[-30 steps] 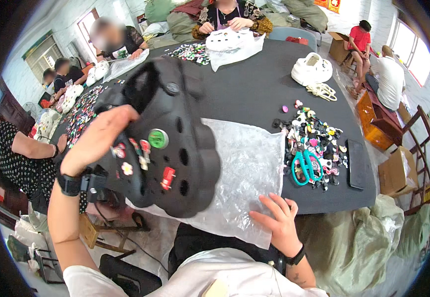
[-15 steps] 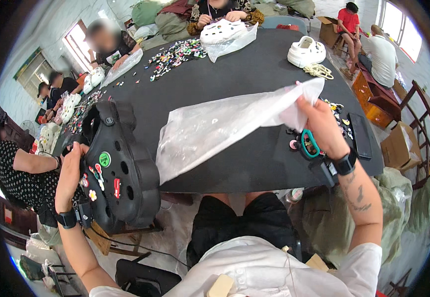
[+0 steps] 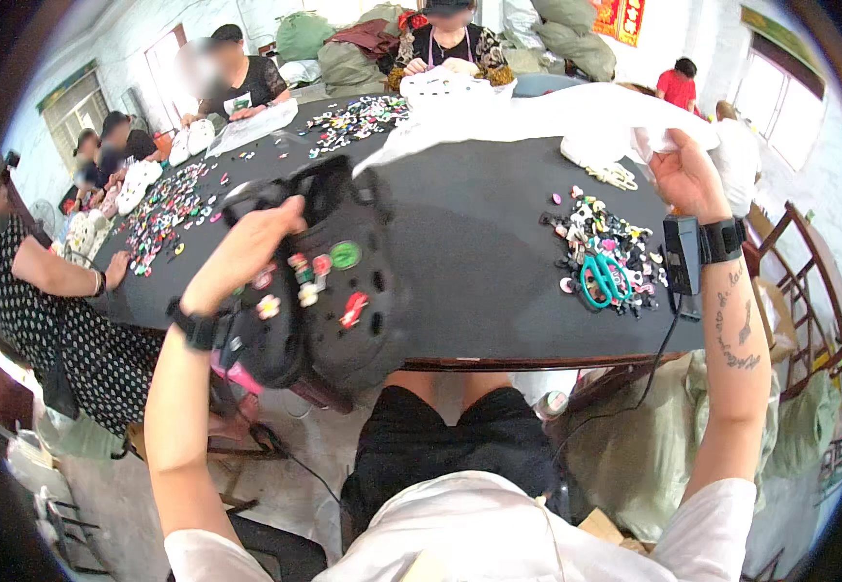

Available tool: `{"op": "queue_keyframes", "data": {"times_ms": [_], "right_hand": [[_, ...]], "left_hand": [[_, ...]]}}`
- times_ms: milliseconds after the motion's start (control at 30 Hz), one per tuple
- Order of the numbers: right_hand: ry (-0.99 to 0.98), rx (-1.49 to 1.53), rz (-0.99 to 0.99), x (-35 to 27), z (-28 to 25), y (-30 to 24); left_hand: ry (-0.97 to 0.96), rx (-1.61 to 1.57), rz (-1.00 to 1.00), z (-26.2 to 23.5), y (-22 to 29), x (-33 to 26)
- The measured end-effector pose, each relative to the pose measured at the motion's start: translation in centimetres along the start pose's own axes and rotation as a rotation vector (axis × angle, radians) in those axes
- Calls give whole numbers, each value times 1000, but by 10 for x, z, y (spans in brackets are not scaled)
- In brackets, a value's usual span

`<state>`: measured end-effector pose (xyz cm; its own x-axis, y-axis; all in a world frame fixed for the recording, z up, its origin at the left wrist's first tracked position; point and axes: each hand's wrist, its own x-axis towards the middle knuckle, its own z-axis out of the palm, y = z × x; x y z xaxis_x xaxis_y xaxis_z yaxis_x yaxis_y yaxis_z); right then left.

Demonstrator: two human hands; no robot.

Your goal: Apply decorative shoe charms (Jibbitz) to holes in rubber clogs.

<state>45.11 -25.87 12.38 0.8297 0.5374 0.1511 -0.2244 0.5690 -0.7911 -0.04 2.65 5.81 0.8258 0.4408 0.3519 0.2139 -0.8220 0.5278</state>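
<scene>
My left hand [image 3: 246, 247] grips a pair of black clog shoes [image 3: 329, 291] held up over the near edge of the black table [image 3: 479, 262]. Coloured charms, among them a green round one and red ones, are stuck in the clogs' holes. My right hand [image 3: 684, 175] is raised at the right and holds one end of a clear plastic bag [image 3: 527, 121], which stretches leftward in the air above the table.
A heap of small charms [image 3: 600, 242] with teal scissors [image 3: 603, 279] lies on the table's right. White clogs [image 3: 455, 85] and more charms [image 3: 164, 209] lie farther off. Several other people sit around the table's far and left sides. A wooden chair [image 3: 809, 281] stands at right.
My left hand has lifted the black clogs from low at my left up toward the table's middle. My right hand has raised the plastic bag higher off the table.
</scene>
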Motion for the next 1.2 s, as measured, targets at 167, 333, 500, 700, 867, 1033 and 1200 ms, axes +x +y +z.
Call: {"op": "queue_keyframes", "data": {"times_ms": [167,333,500,700,867,1033,1200], "right_hand": [[-12,6,-52,-38,5,-8],[-216,-14,-63,-108,16,12],[-215,-566,-194,-189,5,49],[-1037,-657,-407,-282,-1,90],[-1439,-571,-157,-312,8,116],[-1413,-624,-222,-295,6,110],[-1228,-725,-351,-291,10,120]], "left_hand": [[-164,228,-17,69,21,46],[-145,343,26,70,23,46],[-137,89,-68,50,100,-11],[-37,52,-89,101,113,-129],[-1,-34,-138,132,121,-156],[34,-142,-162,155,113,-193],[51,-236,-133,193,127,-192]]}}
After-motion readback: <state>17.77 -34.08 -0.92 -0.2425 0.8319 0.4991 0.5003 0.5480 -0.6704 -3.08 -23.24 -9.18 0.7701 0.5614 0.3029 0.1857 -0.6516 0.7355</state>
